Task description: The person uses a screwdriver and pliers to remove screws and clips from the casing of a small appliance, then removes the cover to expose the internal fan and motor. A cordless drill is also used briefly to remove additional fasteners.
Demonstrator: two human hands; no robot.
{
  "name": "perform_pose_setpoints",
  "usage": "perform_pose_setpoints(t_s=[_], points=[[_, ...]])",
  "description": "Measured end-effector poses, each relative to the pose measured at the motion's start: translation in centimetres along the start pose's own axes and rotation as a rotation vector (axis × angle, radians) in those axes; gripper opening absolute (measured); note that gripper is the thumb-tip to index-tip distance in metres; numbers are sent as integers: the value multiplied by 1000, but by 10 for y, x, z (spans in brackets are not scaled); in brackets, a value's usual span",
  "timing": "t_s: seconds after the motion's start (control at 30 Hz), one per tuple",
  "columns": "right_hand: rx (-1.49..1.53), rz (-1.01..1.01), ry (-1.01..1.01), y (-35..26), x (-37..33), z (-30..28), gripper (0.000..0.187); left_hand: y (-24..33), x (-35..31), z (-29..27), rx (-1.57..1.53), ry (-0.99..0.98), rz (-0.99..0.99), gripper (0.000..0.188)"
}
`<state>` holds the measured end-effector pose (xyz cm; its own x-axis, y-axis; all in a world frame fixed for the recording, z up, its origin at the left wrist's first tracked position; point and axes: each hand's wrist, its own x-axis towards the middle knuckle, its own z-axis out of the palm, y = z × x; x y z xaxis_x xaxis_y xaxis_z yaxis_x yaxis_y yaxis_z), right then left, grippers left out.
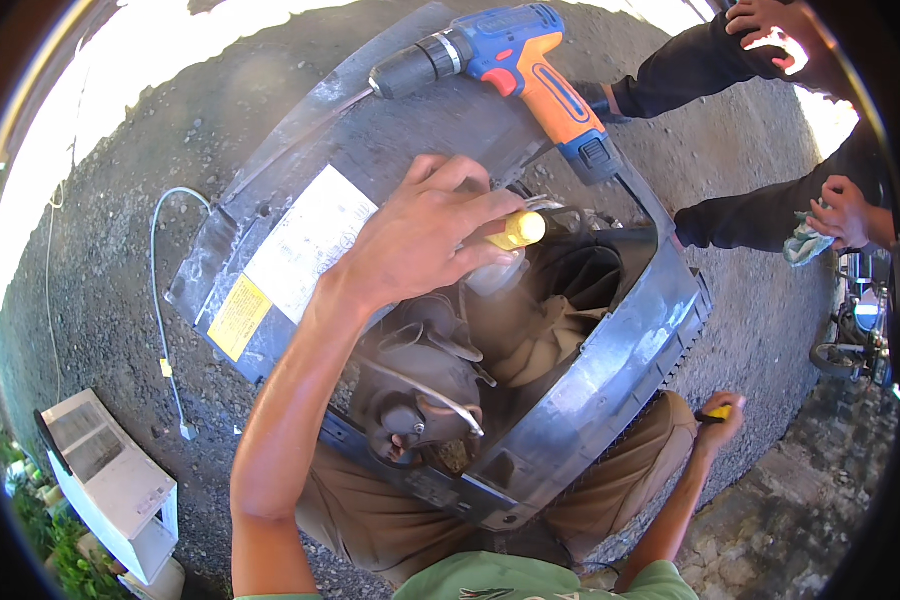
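Two legs in brown trousers [620,460] closest, spread behind the near edge of an open dark casing [590,390]. Just right of the knee, right hand [727,424] in a fist above the gravel [770,320], closed on a small yellow-and-black handle [718,413]. Inside the casing, at the near end, a dusty motor-like body [395,405] with a pale tube [420,387] across it; beside that, a beige bladed fan [550,345]. Above these, left hand [410,235], fingers pinched narrow around a yellow handle [518,231] seen end-on; perhaps a screwdriver, though with the shaft hidden, hard to tell. Judging by the exposed insides, opening-up already done; judging by the parts seated in the casing and both grips occupied, inner work seemingly only partway, with more left. Farther out, a flat dark panel [460,130] bearing a white label [310,240] and a yellow label [240,315], and a blue-and-orange drill [545,85] lying unheld across the far side. Beyond, on the gravel, a grey cable [154,270] with a plug [188,431], and a white box-shaped appliance [135,500]; opposite, another person's dark trouser legs [695,65] and a hand [846,210] with a pale cloth [808,241], then a motorcycle [852,345] near the rim.
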<state>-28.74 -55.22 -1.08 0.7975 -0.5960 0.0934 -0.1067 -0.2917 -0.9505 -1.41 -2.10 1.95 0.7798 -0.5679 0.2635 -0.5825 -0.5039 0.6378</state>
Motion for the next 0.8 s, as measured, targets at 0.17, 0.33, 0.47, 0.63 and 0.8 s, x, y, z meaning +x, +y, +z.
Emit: perform_pose_setpoints(t_s=[0.17,0.33,0.47,0.63,0.8], points=[[-495,647,-143,114,-2,-46,51,-2,0,-3,0,-18,11,46],[-849,664,-328,183,-62,-58,44,7,6,-2,82,-49,-28,43],[-1017,618,-299,206,-108,-36,40,18,13,-1,24,-64,-31,37],[-1210,430,-253,225,-137,-9,39,13,14,4,26,-66,-11,38],[-1459,9,-84,250,-148,8,42,13,10,15,-58,-94,-10,35]])
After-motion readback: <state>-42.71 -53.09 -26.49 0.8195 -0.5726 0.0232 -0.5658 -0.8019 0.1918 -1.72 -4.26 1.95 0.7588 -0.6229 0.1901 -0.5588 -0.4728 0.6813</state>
